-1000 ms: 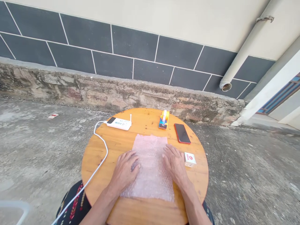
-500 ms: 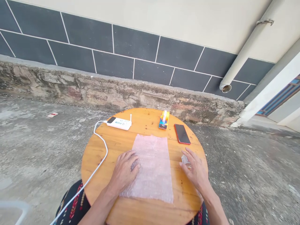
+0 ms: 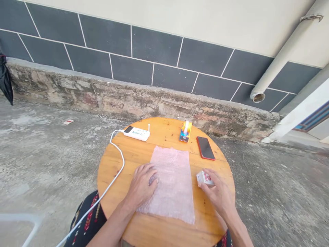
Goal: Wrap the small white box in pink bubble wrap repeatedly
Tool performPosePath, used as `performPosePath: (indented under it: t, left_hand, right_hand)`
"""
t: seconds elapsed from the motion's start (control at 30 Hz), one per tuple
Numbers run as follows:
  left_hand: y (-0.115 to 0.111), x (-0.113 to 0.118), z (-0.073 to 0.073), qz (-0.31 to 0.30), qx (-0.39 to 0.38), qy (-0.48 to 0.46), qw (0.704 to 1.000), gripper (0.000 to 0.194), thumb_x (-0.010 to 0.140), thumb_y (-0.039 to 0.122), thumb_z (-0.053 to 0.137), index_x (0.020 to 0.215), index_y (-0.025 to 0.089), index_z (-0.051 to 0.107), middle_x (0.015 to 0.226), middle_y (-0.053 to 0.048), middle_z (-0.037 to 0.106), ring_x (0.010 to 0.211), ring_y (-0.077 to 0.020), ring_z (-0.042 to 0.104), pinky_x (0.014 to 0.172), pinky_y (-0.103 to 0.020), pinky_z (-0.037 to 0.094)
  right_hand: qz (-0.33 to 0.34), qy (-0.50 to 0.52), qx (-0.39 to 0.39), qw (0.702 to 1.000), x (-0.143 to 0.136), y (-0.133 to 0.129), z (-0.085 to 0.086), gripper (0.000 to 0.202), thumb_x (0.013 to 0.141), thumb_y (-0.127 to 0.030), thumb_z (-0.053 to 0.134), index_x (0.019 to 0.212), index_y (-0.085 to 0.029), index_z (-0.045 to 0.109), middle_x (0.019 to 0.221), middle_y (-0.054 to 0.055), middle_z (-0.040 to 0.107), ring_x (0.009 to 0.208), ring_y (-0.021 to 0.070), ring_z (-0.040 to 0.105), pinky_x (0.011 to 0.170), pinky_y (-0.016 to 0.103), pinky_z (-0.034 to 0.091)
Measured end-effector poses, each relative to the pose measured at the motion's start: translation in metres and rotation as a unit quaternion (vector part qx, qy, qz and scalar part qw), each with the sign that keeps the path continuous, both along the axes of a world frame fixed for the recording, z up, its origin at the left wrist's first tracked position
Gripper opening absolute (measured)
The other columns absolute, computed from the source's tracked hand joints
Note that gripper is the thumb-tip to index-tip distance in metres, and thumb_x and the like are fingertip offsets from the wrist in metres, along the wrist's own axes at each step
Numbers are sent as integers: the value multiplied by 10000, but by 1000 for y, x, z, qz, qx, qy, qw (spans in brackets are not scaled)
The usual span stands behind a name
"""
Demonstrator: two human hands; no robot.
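Observation:
A sheet of translucent, pinkish bubble wrap lies on the round wooden table. At its left edge is my left hand, fingers curled and thumb out, with a bit of the wrap bunched between thumb and forefinger. My right hand, to the right of the sheet, grips a small white box with red print between thumb and fingers, low over the tabletop. Part of the box is hidden by the fingers.
Toward the table's far side are a white device with a white cable, a yellow-and-blue tape dispenser and a red-edged phone. Beyond stand a stone ledge and a drainpipe. A dark folded umbrella is far left.
My right hand has closed on the small white box, and more of its red-printed face shows. My left hand stays on the bubble wrap. The camera view has turned slightly left.

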State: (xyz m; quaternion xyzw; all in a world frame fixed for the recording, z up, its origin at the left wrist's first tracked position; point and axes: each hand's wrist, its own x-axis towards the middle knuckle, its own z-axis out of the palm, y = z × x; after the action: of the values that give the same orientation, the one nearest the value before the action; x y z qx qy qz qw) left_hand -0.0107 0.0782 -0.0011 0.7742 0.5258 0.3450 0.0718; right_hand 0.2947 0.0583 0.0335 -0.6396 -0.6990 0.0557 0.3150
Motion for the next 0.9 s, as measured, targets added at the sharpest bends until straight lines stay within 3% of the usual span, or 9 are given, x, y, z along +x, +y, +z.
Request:
performPosePath:
  t: [0.17,0.37,0.5,0.63,0.9]
  left_hand:
    - [0,0,2,-2,-6,0,1000,248,766,191,559,1000,236,629,1181,-69,592,1102,-264,507,952,-463,396]
    - [-2,0,3,1,-10,-6,1000,229,771,184,555,983,230,632,1169,-69,588,1104,-258,500,958,-449,396]
    - [-2,0,3,1,-9,-12,1000,226,768,175,557,975,221,635,1173,-71,583,1108,-257,492,966,-448,390]
    - [-2,0,2,3,-8,-11,1000,213,780,182,551,973,220,633,1166,-74,585,1102,-261,489,963,-453,390]
    - [-2,1,3,3,-11,-11,1000,199,788,188,547,964,222,635,1170,-67,583,1103,-262,488,954,-448,392]
  right_hand:
    - [124,38,-13,991,-59,-1,21,415,793,-287,574,1203,-225,570,1240,99,567,1135,249,557,950,380,466]
    - [188,8,-10,982,-113,17,3,445,769,-197,598,1212,-190,562,1206,103,583,1137,238,539,973,369,449]
    - [187,-16,-21,982,-118,18,-10,507,783,-210,607,1280,-184,509,1295,115,525,1221,256,471,1023,412,408]
    - [185,-22,-47,981,-109,11,-8,572,793,-188,589,1344,-176,437,1399,122,430,1298,245,400,1075,413,355]
    - [193,11,-26,981,-112,18,2,478,766,-81,538,1229,-201,526,1210,84,574,1133,221,532,965,365,449]
